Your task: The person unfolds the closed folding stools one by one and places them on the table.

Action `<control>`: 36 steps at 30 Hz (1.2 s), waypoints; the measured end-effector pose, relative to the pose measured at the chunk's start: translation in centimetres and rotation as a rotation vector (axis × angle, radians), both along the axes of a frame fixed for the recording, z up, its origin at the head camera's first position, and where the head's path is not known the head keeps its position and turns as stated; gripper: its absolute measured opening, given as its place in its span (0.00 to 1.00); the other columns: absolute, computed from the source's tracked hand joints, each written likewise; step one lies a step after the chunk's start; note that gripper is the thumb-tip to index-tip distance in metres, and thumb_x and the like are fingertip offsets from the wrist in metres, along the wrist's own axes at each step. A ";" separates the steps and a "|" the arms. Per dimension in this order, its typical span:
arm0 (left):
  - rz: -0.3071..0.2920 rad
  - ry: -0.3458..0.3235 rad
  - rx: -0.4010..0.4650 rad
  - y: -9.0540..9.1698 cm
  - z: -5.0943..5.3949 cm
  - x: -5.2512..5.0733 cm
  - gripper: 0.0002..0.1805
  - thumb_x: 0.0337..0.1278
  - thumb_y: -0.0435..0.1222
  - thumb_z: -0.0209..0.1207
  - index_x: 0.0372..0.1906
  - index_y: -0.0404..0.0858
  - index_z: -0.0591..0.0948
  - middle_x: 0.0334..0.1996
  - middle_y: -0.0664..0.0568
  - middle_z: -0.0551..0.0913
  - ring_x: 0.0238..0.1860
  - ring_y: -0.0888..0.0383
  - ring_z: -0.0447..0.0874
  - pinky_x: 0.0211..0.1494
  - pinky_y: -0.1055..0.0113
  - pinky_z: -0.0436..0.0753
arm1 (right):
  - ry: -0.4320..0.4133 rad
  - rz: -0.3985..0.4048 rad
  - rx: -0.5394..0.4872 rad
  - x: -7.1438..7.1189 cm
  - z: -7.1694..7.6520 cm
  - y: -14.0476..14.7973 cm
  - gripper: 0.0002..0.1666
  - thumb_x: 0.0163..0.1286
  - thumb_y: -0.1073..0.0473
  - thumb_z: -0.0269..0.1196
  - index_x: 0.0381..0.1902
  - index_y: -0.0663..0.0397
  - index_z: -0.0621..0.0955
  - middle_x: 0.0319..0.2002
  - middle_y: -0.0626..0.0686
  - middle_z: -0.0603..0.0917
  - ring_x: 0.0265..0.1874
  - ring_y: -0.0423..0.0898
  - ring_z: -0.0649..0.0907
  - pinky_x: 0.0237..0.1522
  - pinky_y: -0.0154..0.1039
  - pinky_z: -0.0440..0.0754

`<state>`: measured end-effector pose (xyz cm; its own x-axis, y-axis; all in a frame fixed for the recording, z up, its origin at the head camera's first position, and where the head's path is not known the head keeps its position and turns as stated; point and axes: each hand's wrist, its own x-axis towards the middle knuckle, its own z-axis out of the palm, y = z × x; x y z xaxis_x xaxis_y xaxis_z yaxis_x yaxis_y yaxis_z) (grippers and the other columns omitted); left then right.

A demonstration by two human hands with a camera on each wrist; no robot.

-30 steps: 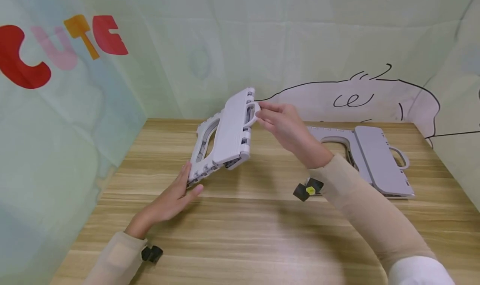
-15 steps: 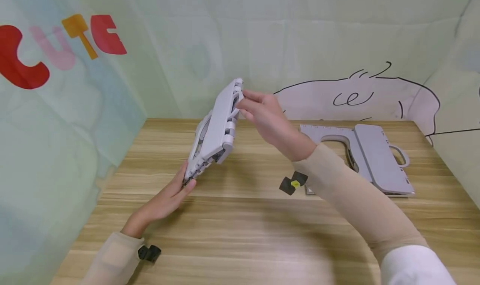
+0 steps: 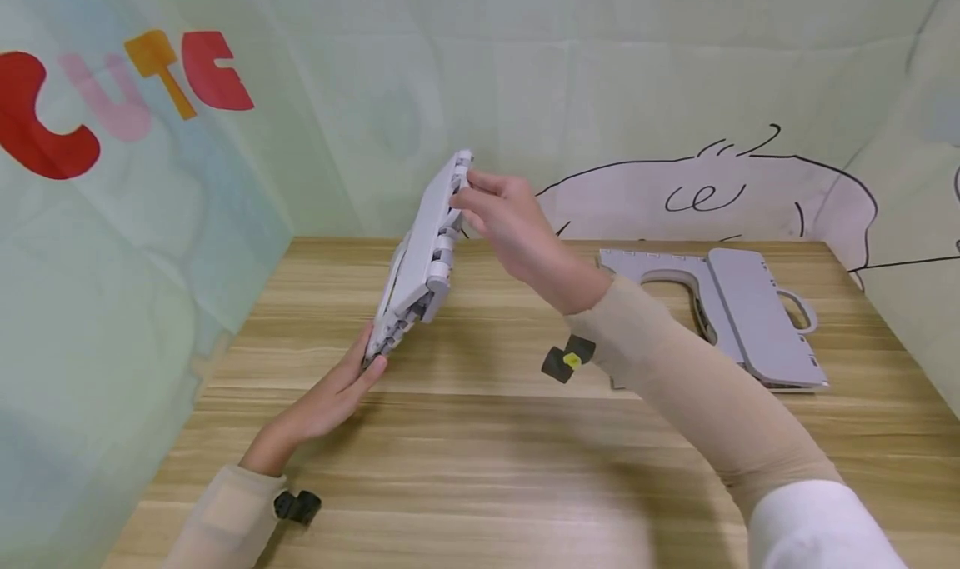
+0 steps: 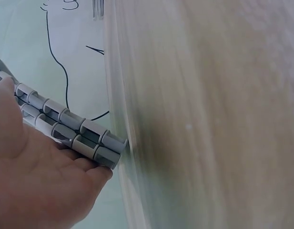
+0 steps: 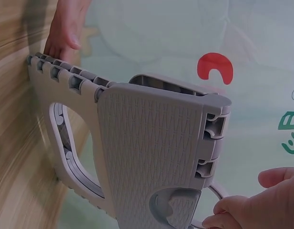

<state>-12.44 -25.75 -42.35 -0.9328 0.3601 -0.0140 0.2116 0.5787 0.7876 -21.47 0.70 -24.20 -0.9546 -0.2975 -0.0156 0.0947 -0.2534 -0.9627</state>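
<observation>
A grey plastic folding step stool (image 3: 422,248), folded nearly flat, stands steeply tilted at the left of the head view, its lower edge near the table. My left hand (image 3: 318,411) holds that lower edge; the left wrist view shows the hinged edge (image 4: 65,119) lying between thumb and fingers. Up at the other end, my right hand (image 3: 517,227) pinches the carry handle. The right wrist view gives the stool's textured panel (image 5: 151,129), its oval opening, and my right fingers (image 5: 232,210) at the handle loop. Some left fingers are hidden behind the stool.
A second grey folding stool (image 3: 757,319) lies flat on the wooden table (image 3: 480,469) at the right, its handle pointing right. Behind the table hangs a printed cloth backdrop (image 3: 480,77), close to the back edge. My right forearm passes in front of the second stool.
My right hand has moved left and slightly up with the handle, tipping the stool steeper so its panel turns edge-on. My left hand has shifted slightly left. The second stool stays put.
</observation>
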 end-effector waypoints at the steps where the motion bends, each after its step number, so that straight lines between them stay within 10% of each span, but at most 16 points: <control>1: 0.001 -0.004 0.003 0.0 0.0 0.0 0.39 0.81 0.44 0.39 0.78 0.29 0.33 0.77 0.30 0.34 0.76 0.35 0.32 0.74 0.36 0.42 | 0.002 -0.001 0.002 0.0 0.0 -0.1 0.36 0.73 0.72 0.55 0.75 0.70 0.58 0.76 0.61 0.59 0.72 0.50 0.65 0.66 0.34 0.71; 36: -0.005 -0.070 0.112 -0.6 0.3 0.0 0.34 0.83 0.44 0.29 0.78 0.33 0.31 0.76 0.28 0.36 0.73 0.28 0.49 0.72 0.35 0.49 | 0.078 -0.040 0.044 0.3 0.8 -4.2 0.38 0.70 0.67 0.59 0.75 0.64 0.60 0.75 0.56 0.62 0.71 0.45 0.66 0.65 0.31 0.71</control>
<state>-12.45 -26.38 -42.07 -0.9291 0.3677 -0.0388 0.1561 0.4853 0.8603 -21.21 -3.54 -23.42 -0.9646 -0.2596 0.0470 0.0097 -0.2129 -0.9770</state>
